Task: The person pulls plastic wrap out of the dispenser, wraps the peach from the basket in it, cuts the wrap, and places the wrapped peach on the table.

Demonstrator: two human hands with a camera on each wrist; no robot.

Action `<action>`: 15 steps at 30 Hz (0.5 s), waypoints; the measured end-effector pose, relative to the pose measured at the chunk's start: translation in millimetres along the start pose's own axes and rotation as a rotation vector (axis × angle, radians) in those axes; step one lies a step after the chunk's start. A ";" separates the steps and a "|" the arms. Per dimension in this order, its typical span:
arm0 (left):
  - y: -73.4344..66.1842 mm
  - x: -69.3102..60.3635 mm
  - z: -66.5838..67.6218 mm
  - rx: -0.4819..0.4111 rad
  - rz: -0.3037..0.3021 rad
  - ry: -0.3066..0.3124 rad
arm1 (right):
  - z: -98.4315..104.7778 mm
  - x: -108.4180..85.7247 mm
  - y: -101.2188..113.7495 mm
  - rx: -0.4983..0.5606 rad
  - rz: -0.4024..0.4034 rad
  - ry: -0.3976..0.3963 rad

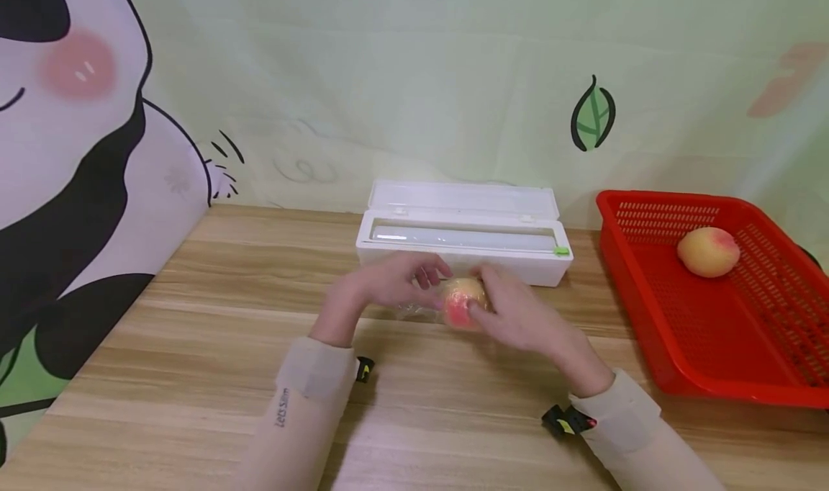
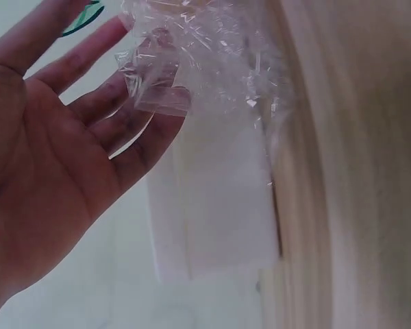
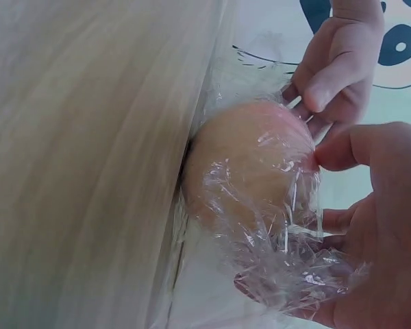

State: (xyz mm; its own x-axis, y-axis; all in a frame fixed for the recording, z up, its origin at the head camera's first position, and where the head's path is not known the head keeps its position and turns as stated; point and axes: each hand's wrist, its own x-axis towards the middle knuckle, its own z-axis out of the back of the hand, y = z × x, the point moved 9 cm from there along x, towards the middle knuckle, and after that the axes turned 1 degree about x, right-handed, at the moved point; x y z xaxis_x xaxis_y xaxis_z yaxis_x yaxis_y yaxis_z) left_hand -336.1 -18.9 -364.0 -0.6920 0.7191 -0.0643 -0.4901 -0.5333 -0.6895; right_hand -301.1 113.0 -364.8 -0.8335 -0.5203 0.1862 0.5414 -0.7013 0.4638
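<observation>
A yellow-pink peach (image 1: 462, 304) loosely covered in clear plastic wrap (image 3: 288, 264) is between the two hands, low over the wooden table. My right hand (image 1: 521, 314) holds the peach from its right side, thumb on the near face, with bunched wrap by its fingers in the right wrist view. At the other side, my left hand (image 1: 398, 278) has loosely bent fingers touching the edge of the wrap (image 2: 219, 62). Its palm looks bare in the left wrist view. Right behind the hands stands a white cling-film box (image 1: 531, 269) with its lid raised and a roll inside.
A red plastic basket (image 1: 637, 311) stands at the right with another peach (image 1: 707, 252) in it. A green slider (image 1: 561, 250) sits at the right end of the box's front edge. Behind the wooden table (image 1: 214, 332) hangs a printed backdrop with a panda.
</observation>
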 end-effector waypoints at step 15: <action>6.9 -0.9 10.1 0.136 0.027 -0.101 | -2.0 -2.0 -4.2 -0.109 -0.077 0.019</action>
State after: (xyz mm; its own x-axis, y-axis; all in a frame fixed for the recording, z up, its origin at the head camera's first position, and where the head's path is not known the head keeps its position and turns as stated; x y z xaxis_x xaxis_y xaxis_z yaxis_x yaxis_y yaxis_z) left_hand -344.2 -27.8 -361.4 -0.7519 0.6592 -0.0039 -0.5333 -0.6118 -0.5842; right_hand -301.5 116.0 -368.8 -0.8714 -0.4713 0.1364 0.4854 -0.7879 0.3789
